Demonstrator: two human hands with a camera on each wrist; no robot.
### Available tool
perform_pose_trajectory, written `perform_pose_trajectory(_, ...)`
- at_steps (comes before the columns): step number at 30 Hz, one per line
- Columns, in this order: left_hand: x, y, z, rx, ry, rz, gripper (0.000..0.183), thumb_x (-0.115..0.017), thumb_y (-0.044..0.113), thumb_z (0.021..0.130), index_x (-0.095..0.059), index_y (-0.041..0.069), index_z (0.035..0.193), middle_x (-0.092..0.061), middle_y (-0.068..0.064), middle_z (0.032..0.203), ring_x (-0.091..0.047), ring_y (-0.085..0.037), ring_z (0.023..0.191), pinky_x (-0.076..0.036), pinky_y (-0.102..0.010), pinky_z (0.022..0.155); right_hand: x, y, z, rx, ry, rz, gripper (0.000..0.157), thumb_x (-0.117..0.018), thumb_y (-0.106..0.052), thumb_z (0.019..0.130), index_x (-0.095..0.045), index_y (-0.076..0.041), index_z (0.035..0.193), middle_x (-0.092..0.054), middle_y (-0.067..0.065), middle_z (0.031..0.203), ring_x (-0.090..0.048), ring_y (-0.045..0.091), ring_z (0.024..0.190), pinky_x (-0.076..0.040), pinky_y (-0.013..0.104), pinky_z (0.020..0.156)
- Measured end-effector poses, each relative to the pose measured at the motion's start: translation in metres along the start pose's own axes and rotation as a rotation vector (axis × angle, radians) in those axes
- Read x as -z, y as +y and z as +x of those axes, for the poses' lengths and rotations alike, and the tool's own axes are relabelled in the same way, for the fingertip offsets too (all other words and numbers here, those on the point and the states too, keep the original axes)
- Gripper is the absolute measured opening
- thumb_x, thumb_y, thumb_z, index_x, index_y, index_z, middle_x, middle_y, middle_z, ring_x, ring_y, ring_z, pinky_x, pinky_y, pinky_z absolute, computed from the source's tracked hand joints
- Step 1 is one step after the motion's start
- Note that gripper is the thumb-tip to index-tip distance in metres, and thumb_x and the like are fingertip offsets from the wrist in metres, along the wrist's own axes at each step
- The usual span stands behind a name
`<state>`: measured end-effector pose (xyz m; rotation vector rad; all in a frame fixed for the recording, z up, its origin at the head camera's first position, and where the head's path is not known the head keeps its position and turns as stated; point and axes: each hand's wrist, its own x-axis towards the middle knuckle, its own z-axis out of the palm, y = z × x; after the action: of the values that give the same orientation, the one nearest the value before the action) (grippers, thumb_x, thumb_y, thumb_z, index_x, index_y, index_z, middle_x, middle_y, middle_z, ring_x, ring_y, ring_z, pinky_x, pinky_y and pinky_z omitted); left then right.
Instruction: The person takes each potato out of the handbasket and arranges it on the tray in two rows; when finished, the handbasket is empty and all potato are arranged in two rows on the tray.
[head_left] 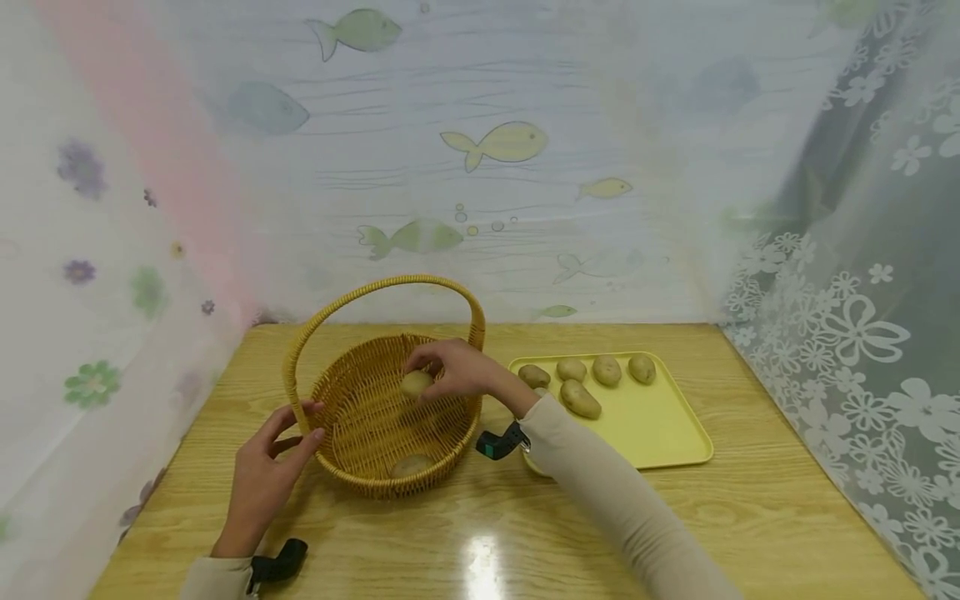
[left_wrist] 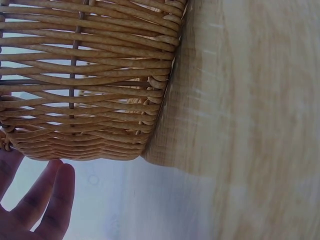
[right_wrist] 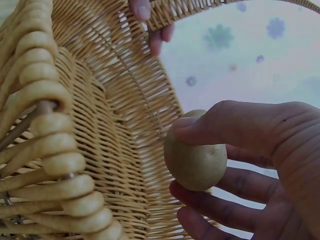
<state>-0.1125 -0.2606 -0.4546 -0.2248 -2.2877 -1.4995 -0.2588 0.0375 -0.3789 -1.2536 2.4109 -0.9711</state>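
Note:
A brown wicker basket [head_left: 390, 492] with a tall arched handle stands on the table. At its left side my left hand [head_left: 266, 467] grips the rim near the foot of the handle, thumb and fingers on either side of the weave. My right hand [head_left: 461, 371] pinches a potato [right_wrist: 195, 157] between thumb and fingers, over the inside of the basket. Another potato [head_left: 412, 467] lies in the basket near its front wall, partly seen past the rim.
Right of the basket lies a yellow tray [head_left: 652, 433] bearing several potatoes [head_left: 580, 400], its left part hidden by my right forearm. The wooden table [head_left: 420, 554] extends in front. A fish-printed curtain [head_left: 495, 208] hangs behind, with flowered curtains at the sides.

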Motion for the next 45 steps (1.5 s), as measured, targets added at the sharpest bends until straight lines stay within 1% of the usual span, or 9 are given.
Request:
perform_pose_trajectory(10, 0.0, -0.001, 0.0, 0.002, 0.006, 0.014, 0.04, -0.073, 0.011, 0.101, -0.064, 0.011, 0.141, -0.067, -0.008, 0.134, -0.058, -0.008, 0.123, -0.053, -0.014, 0.089, 0.001, -0.002, -0.008, 0.021, 0.016, 0.03, 0.041, -0.084, -0.014, 0.091, -0.069, -0.007, 0.129, -0.07, 0.001, 0.123, -0.065, 0.012, 0.109, -0.057, 0.041, 0.096)
perform_pose_trajectory(16, 0.0, -0.001, 0.0, 0.003, 0.01, 0.011, 0.041, -0.073, 0.011, 0.101, -0.064, 0.01, 0.14, -0.067, -0.008, 0.134, -0.058, -0.007, 0.122, -0.053, -0.014, 0.089, 0.002, -0.006, -0.013, 0.041, 0.038, 0.007, 0.042, -0.085, -0.017, 0.09, -0.07, -0.008, 0.128, -0.071, -0.001, 0.121, -0.066, 0.01, 0.105, -0.057, 0.031, 0.092)
perform_pose_trajectory(18, 0.0, -0.001, 0.0, 0.001, 0.011, 0.01, 0.041, -0.073, 0.01, 0.101, -0.064, 0.01, 0.14, -0.067, -0.008, 0.134, -0.059, -0.008, 0.122, -0.053, -0.015, 0.089, 0.003, -0.007, -0.016, 0.042, 0.048, 0.007, 0.042, -0.085, -0.017, 0.09, -0.069, -0.007, 0.128, -0.071, 0.0, 0.122, -0.067, 0.012, 0.106, -0.057, 0.033, 0.092)
perform_pose_trajectory(23, -0.001, -0.001, 0.001, -0.003, 0.014, 0.007, 0.041, -0.073, 0.008, 0.1, -0.065, 0.01, 0.14, -0.068, -0.008, 0.133, -0.059, -0.008, 0.122, -0.053, -0.014, 0.088, 0.002, -0.007, -0.021, 0.022, 0.061, 0.041, 0.043, -0.086, -0.014, 0.089, -0.069, -0.005, 0.127, -0.071, 0.005, 0.123, -0.068, 0.019, 0.108, -0.059, 0.044, 0.093)
perform_pose_trajectory(30, -0.001, -0.001, 0.001, 0.0, 0.012, 0.002, 0.041, -0.073, 0.009, 0.1, -0.065, 0.009, 0.14, -0.067, -0.009, 0.133, -0.058, -0.005, 0.121, -0.053, -0.014, 0.088, 0.0, -0.008, -0.027, -0.022, 0.1, 0.047, 0.05, -0.086, -0.015, 0.089, -0.065, -0.009, 0.133, -0.068, 0.006, 0.129, -0.066, 0.015, 0.11, -0.058, 0.041, 0.093)
perform_pose_trajectory(34, -0.001, -0.001, 0.001, 0.006, 0.011, 0.001, 0.04, -0.073, 0.011, 0.1, -0.065, 0.011, 0.14, -0.067, -0.008, 0.133, -0.059, -0.008, 0.121, -0.053, -0.015, 0.088, -0.001, -0.007, -0.028, -0.029, 0.126, 0.068, 0.053, -0.087, -0.016, 0.088, -0.064, -0.005, 0.134, -0.068, 0.007, 0.128, -0.067, 0.015, 0.108, -0.059, 0.043, 0.092)
perform_pose_trajectory(37, -0.001, -0.003, 0.0, 0.007, 0.007, 0.012, 0.041, -0.073, 0.01, 0.1, -0.065, 0.01, 0.14, -0.067, -0.009, 0.133, -0.06, -0.009, 0.12, -0.053, -0.014, 0.088, -0.002, -0.007, -0.029, -0.033, 0.131, 0.071, 0.052, -0.088, -0.017, 0.088, -0.065, -0.003, 0.133, -0.068, 0.006, 0.126, -0.067, 0.016, 0.107, -0.06, 0.041, 0.09)
perform_pose_trajectory(42, -0.001, -0.003, 0.0, 0.01, 0.005, 0.013, 0.042, -0.074, 0.009, 0.1, -0.064, 0.01, 0.14, -0.067, -0.009, 0.133, -0.06, -0.01, 0.12, -0.053, -0.014, 0.088, -0.001, -0.008, -0.032, -0.045, 0.137, 0.066, 0.048, -0.088, -0.018, 0.088, -0.068, -0.006, 0.13, -0.069, 0.002, 0.123, -0.067, 0.015, 0.105, -0.059, 0.028, 0.085)
perform_pose_trajectory(45, -0.001, -0.002, 0.0, 0.01, 0.007, 0.012, 0.041, -0.074, 0.01, 0.1, -0.065, 0.011, 0.14, -0.067, -0.008, 0.133, -0.06, -0.011, 0.12, -0.053, -0.014, 0.088, 0.0, -0.008, -0.033, -0.043, 0.144, 0.074, 0.047, -0.088, -0.017, 0.088, -0.068, -0.007, 0.13, -0.068, 0.001, 0.122, -0.067, 0.015, 0.105, -0.058, 0.025, 0.084)
